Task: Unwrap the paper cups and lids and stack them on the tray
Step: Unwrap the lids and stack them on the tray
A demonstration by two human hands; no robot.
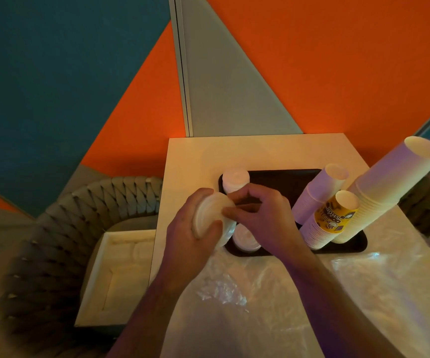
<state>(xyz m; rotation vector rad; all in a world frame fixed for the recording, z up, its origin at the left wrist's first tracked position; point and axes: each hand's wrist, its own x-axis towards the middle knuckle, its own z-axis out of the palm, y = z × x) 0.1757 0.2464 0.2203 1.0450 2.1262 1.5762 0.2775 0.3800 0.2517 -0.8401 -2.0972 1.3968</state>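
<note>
Fingers (pixel 215 226) of the left hand (pixel 185 228) are curling around a wrapped stack of white lids (pixel 208 215), gripping it just over the near-left corner of the black tray (pixel 286 179), while the right hand (pixel 260 210) is pinching its clear plastic wrap (pixel 230 229). Beyond the fingertips are sitting lid stacks (pixel 235 180); to their right, leaning paper cup stacks (pixel 389 184)

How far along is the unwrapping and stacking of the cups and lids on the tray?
Mostly done, it seems. Three cup stacks stand on the dark tray, with two lid piles at its left end. In hand: the left hand holds a lid bundle while the right hand picks at its wrap. Left: free these lids and stack them. Loose plastic lies on the table.
</note>
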